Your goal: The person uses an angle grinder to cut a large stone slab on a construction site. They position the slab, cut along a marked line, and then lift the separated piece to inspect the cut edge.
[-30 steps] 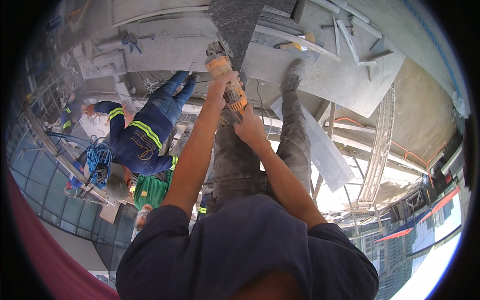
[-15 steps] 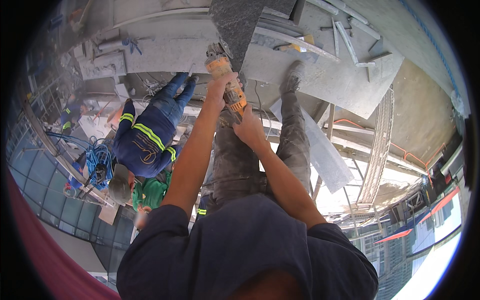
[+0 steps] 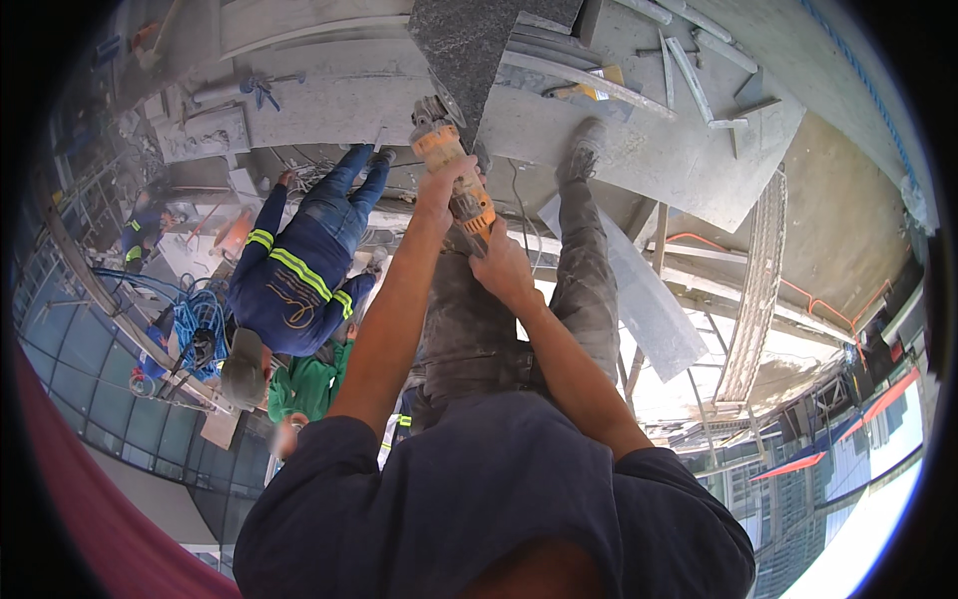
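An orange, dust-covered angle grinder [image 3: 438,147] is held out in front of me in both hands. My left hand [image 3: 445,188] is wrapped round the middle of its body. Behind it, my right hand [image 3: 502,268] grips the rear end of the handle. The grinder's head and disc lie against or just over the edge of a dark grey stone slab [image 3: 461,60]; whether the disc touches it I cannot tell. Part of the disc is hidden by the tool's head.
To my left a co-worker in a dark blue reflective-striped jacket [image 3: 292,290] bends over, with a person in green [image 3: 307,384] close by. Blue coiled cable [image 3: 200,329] lies farther left. Stone offcuts [image 3: 689,80], a caulking gun [image 3: 261,90] and a yellow-handled brush [image 3: 589,88] rest on the ledge.
The grinder and both hands have shifted slightly downward in view, and the slab's edge slightly left. The co-worker in blue has moved an arm outward.
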Demonstrator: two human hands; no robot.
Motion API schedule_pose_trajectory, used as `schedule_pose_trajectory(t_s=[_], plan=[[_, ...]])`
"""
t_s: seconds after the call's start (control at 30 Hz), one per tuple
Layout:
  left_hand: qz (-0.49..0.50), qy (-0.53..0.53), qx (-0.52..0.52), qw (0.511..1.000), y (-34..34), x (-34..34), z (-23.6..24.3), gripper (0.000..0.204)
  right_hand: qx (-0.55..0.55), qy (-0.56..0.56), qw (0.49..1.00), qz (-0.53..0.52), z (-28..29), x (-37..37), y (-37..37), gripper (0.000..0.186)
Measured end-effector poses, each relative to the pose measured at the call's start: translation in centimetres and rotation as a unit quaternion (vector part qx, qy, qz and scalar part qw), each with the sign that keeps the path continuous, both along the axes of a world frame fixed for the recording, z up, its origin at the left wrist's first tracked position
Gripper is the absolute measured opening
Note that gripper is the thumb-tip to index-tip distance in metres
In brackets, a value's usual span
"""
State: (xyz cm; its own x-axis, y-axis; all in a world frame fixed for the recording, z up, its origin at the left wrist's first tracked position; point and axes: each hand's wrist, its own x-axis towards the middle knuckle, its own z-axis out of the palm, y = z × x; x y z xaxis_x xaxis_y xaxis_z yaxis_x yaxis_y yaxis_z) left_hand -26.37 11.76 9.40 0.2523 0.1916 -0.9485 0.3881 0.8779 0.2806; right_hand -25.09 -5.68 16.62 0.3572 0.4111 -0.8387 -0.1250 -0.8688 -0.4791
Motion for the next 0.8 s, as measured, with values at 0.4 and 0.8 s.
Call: schedule_pose_trajectory(t_s=[0.4,0.8], plan=[[-0.015,0.018,-0.006,1.000,3.2,2.2,-0.9,0.039,-0.009,0.006,1.000,0.017,-0.9,1.9,3.2,0.083],[-0.011,-0.006,0.005,1.000,-0.3,-0.3,0.2,0.039,-0.022,0.030,0.999,0.000,1.0,0.4,0.0,0.071]])
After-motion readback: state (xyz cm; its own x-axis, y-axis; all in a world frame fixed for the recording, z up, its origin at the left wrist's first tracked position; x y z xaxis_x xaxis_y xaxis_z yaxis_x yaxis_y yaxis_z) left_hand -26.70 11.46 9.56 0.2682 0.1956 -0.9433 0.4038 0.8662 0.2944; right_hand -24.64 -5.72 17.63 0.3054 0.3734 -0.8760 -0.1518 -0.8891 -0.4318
